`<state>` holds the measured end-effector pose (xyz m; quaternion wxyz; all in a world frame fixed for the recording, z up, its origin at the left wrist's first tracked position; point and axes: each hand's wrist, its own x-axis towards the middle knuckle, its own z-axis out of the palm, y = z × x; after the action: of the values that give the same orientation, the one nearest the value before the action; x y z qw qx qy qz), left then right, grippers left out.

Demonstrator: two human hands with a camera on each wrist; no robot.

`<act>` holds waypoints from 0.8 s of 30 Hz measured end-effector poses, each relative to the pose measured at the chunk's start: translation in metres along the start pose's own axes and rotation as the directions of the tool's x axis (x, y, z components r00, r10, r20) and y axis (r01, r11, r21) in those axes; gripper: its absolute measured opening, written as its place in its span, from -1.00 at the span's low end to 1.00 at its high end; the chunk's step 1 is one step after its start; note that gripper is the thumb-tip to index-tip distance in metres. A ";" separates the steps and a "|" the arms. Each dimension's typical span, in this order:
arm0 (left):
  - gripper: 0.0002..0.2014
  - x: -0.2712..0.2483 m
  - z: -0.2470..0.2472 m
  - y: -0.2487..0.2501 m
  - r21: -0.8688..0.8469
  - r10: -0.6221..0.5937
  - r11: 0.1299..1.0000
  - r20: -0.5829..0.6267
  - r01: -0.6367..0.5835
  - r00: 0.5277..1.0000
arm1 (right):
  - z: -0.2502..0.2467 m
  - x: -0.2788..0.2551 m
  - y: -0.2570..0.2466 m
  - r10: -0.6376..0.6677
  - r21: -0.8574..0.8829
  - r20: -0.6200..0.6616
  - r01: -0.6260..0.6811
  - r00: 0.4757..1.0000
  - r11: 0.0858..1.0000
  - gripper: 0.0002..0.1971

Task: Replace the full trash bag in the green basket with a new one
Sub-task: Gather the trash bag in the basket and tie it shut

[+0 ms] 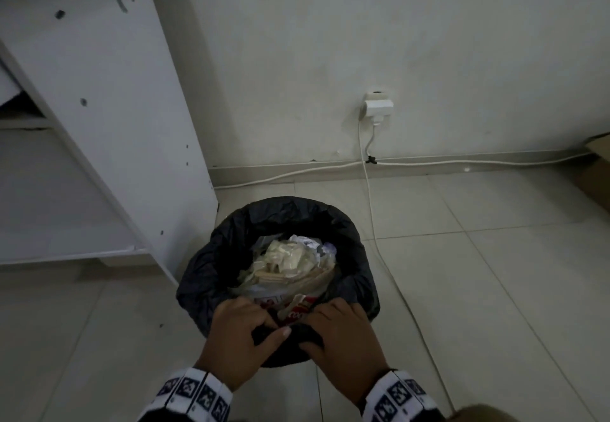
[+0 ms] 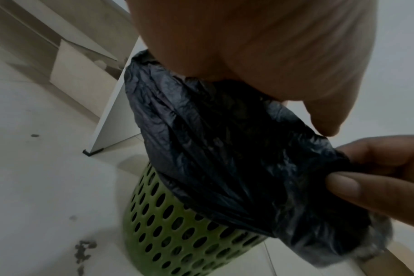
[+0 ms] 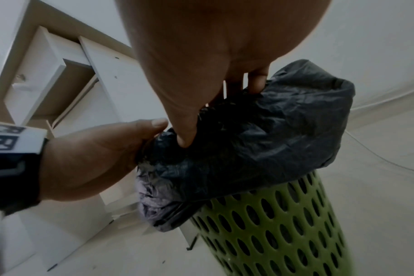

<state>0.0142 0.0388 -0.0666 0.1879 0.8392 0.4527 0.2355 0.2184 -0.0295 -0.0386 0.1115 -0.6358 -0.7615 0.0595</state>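
A black trash bag [image 1: 211, 266] lines the green perforated basket [image 2: 177, 233], folded over its rim. Crumpled paper and wrappers [image 1: 290, 266] fill the bag. Both hands meet at the near rim. My left hand [image 1: 244, 332] grips a bunched fold of the bag with its thumb on top. My right hand [image 1: 336, 332] pinches the same fold right beside it. The right wrist view shows the bag [image 3: 260, 138] gathered over the basket [image 3: 272, 224], with my right thumb pressed into the plastic. In the left wrist view the bag [image 2: 213, 149] is stretched toward the right hand's fingers [image 2: 378, 186].
A white cabinet [image 1: 99, 124] stands close on the basket's left. Behind is a wall with a socket and plug [image 1: 378, 106]; white cables [image 1: 373, 210] run down and across the tiled floor on the right. A cardboard box [image 1: 597, 174] sits at far right.
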 end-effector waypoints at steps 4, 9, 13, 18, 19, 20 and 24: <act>-0.42 0.006 -0.006 -0.012 -0.016 0.018 1.000 -0.003 -0.018 1.000 | 0.007 -0.017 -0.011 0.095 0.225 -0.082 -0.075 0.992 0.971 -0.63; -0.32 0.018 0.000 -0.003 0.010 -0.137 0.990 -0.047 0.138 0.989 | 0.018 -0.020 -0.004 0.663 0.617 -0.294 -0.393 0.688 0.682 -0.69; -0.50 0.035 0.004 0.014 -0.080 -0.389 0.920 -0.101 0.383 0.916 | 0.015 -0.003 0.009 0.929 0.873 0.065 -0.472 0.364 0.124 -0.75; -0.56 0.031 0.013 0.017 0.205 -0.331 0.917 -0.084 0.341 0.940 | 0.049 0.004 0.034 0.552 0.698 0.685 -0.210 0.476 -0.684 -0.32; -0.57 0.031 0.012 0.017 0.220 -0.327 0.915 -0.084 0.338 0.941 | 0.050 0.005 0.039 0.520 0.678 0.689 -0.194 0.505 -0.709 -0.28; -0.57 0.032 0.011 0.018 0.241 -0.328 0.910 -0.076 0.337 0.941 | 0.047 0.007 0.042 0.521 0.686 0.679 -0.193 0.518 -0.702 -0.29; -0.59 0.033 0.009 0.020 0.278 -0.324 0.904 -0.053 0.325 0.945 | 0.024 0.016 0.057 0.642 0.801 0.582 -0.215 0.499 -0.559 -0.48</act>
<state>0.0484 0.0557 -0.0559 0.1015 0.7696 0.6155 0.1363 0.2644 -0.0019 -0.0734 0.6024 -0.5750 0.0246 0.5530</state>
